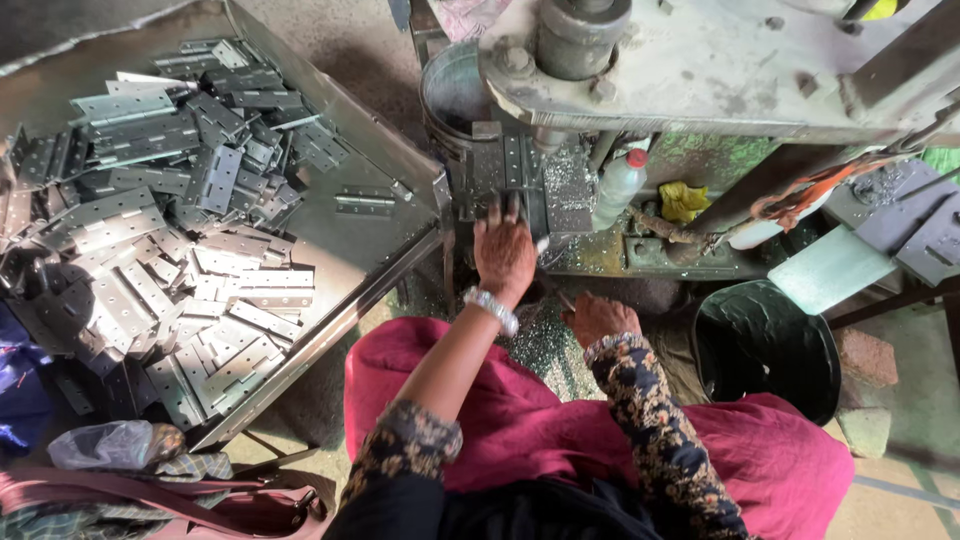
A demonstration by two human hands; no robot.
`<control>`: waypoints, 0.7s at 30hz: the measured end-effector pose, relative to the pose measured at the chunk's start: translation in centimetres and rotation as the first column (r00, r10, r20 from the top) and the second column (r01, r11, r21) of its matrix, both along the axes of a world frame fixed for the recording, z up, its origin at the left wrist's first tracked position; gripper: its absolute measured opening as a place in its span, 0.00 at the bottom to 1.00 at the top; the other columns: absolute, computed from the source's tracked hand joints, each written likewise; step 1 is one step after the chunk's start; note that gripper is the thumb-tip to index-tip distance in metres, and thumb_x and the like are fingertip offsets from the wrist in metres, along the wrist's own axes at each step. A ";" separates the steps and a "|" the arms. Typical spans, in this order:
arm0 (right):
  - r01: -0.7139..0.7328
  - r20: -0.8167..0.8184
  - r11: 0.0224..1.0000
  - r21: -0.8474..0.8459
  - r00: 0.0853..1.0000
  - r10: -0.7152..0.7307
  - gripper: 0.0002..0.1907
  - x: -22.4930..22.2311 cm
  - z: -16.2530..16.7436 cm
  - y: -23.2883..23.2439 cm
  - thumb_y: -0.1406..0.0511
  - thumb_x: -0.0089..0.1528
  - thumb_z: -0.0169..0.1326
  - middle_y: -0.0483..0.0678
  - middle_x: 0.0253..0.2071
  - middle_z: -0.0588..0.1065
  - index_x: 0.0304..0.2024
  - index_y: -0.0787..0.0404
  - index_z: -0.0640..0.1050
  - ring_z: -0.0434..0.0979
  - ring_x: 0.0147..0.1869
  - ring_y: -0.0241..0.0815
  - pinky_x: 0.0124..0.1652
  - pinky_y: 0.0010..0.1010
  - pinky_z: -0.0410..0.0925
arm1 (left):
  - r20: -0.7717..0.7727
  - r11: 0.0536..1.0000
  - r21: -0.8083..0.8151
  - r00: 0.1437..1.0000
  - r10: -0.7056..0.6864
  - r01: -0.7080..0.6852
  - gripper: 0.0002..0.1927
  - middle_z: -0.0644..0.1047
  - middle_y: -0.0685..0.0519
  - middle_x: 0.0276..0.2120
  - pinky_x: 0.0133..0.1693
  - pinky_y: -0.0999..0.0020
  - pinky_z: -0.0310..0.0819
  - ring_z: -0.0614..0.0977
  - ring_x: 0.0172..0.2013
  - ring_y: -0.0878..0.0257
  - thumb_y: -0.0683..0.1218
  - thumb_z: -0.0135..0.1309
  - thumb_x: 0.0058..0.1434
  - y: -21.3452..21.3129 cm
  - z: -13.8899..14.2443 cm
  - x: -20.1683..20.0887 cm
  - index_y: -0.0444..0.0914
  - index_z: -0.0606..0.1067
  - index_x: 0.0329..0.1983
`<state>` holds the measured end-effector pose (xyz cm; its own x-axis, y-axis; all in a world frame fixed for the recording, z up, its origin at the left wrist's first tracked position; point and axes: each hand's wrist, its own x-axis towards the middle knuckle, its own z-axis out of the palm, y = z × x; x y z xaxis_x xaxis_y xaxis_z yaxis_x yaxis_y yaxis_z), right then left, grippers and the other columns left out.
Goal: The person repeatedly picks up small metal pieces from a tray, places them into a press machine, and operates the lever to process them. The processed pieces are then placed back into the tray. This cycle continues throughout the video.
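Note:
My left hand (503, 252) reaches forward, fingers spread on a flat metal hinge (508, 172) lying on the bed of a press machine (700, 70). A silver bracelet sits on that wrist. My right hand (598, 318) rests low by my lap, fingers curled around a thin stick-like tool; what else it holds is hidden. A large metal tray (385, 235) at my left holds a heap of several grey hinges (170, 230). One lone hinge (364, 201) lies on the bare part of the tray.
A plastic bottle with a red cap (618, 186) stands beside the press bed. A black bucket (765, 345) sits at the right. Metal shavings cover the floor near my knees. Bags and cloth (120, 450) lie at lower left.

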<state>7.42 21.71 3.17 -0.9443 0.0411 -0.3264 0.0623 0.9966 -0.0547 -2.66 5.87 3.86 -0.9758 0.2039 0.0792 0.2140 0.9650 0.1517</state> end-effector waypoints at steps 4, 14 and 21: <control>0.072 0.101 0.996 -0.052 0.993 -0.066 0.25 -0.6 -1.6 0.9 0.45 0.66 0.50 0.55 0.41 0.80 0.51 0.57 0.75 0.83 0.49 0.54 0.49 0.48 0.74 | -0.199 0.968 -0.225 0.978 0.069 -0.114 0.35 0.58 0.47 0.74 0.69 0.53 0.52 0.56 0.73 0.51 0.65 0.41 0.70 0.8 -1.3 -3.7 0.36 0.64 0.69; 0.135 0.016 0.968 -0.210 0.991 -0.135 0.27 1.9 -9.4 2.6 0.43 0.67 0.49 0.55 0.36 0.80 0.47 0.58 0.76 0.83 0.38 0.52 0.37 0.46 0.74 | -0.198 0.999 -0.037 0.980 0.015 -0.022 0.28 0.61 0.48 0.73 0.60 0.48 0.54 0.58 0.72 0.48 0.57 0.48 0.65 0.9 -3.1 -2.4 0.36 0.74 0.62; 0.087 0.039 0.976 -0.199 0.996 -0.081 0.28 1.3 -10.9 3.2 0.42 0.67 0.46 0.55 0.36 0.80 0.49 0.57 0.75 0.84 0.37 0.52 0.37 0.46 0.77 | -0.161 0.995 0.097 0.985 0.053 -0.038 0.28 0.60 0.50 0.74 0.67 0.46 0.48 0.57 0.73 0.49 0.55 0.46 0.70 1.2 -1.8 -2.6 0.35 0.71 0.67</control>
